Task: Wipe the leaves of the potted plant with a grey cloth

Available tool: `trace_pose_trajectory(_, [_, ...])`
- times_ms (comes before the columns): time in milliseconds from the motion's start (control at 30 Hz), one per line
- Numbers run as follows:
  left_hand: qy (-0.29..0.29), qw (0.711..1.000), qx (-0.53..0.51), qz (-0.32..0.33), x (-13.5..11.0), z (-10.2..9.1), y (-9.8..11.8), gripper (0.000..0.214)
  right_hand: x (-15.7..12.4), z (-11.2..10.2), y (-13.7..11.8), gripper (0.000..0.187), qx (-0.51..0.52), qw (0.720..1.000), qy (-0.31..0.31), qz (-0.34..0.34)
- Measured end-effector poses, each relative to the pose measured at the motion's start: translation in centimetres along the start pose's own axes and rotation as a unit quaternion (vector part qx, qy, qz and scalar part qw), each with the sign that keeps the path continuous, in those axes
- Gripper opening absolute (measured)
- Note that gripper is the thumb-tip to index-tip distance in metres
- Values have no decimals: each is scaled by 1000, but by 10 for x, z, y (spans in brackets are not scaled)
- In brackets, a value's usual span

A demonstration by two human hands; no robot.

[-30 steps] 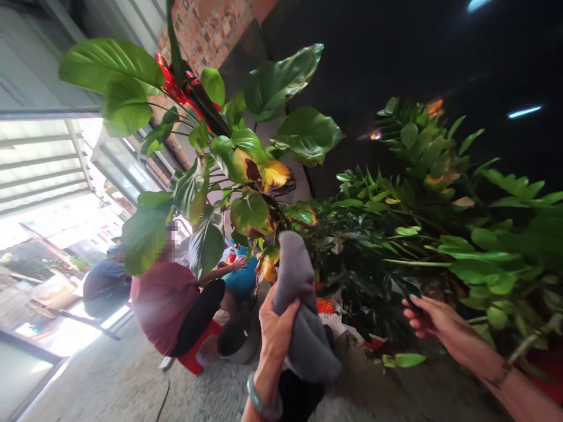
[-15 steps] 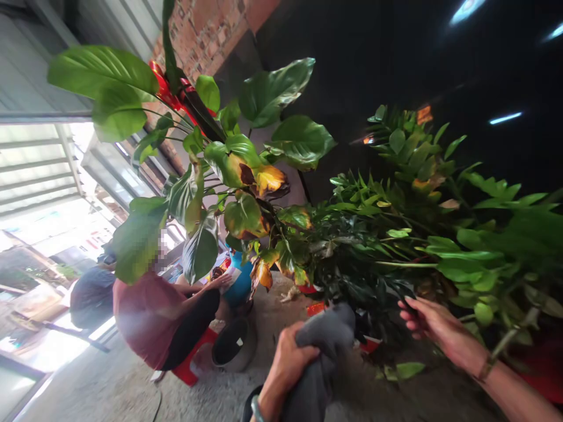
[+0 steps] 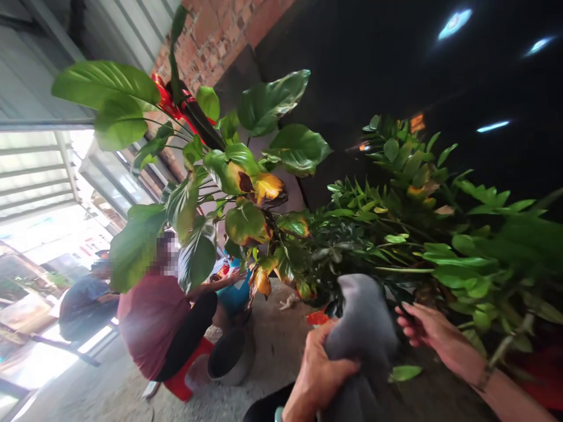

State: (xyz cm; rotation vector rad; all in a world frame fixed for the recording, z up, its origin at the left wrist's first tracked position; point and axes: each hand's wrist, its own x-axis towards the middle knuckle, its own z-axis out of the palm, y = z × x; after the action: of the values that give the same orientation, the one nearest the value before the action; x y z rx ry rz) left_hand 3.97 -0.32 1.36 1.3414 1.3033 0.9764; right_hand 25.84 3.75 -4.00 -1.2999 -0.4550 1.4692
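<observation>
My left hand (image 3: 319, 375) grips a grey cloth (image 3: 365, 328) and presses it up against the dark lower leaves of a bushy green plant (image 3: 417, 240). My right hand (image 3: 424, 328) is just right of the cloth, its fingers curled around one dark leaf (image 3: 398, 293) of that plant. To the left stands a tall plant (image 3: 246, 176) with big glossy leaves, some yellow and brown, and a red ribbon (image 3: 165, 99) near its top. The plants' pots are mostly hidden behind leaves and the cloth.
A person in a maroon shirt (image 3: 152, 319) sits on a red stool (image 3: 185, 375) at the left, with another person in blue (image 3: 83, 302) behind. A grey pot (image 3: 231, 357) and a blue pot (image 3: 237, 293) stand on the concrete floor. A brick wall (image 3: 215, 35) rises behind.
My left hand has carried the cloth down from the yellowed leaves and to the right, up to the dark leaf by my right hand. My right hand has barely moved.
</observation>
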Motion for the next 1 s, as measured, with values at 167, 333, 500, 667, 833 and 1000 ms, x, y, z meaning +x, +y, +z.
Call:
trace_pose_trajectory(167, [29, 991, -58, 117, 14, 11, 54, 48, 2, 2, 0, 24, 9, 1000, 11, 4])
trace_pose_trajectory(333, [86, 989, -45, 109, 55, 20, 29, 45, 5, 3, 0, 22, 26, 1000, -2, 7])
trace_pose_trajectory(500, [-63, 996, 51, -26, 38, 29, -16, 43, 8, 0, 3, 29, 22, 1000, 10, 18])
trace_pose_trajectory(667, [-3, 996, -43, 81, 35, 24, 37, 43, 12, -5, 6, 22, 14, 1000, -4, 6])
trace_pose_trajectory(833, [148, 971, -58, 181, 68, 22, 49, 49, 15, -7, 9, 16, 17, 1000, -25, 8])
trace_pose_trajectory(1000, [-25, 992, 101, 72, 52, 20, -13, 44, 8, -3, 3, 23, 3, 1000, 13, 12])
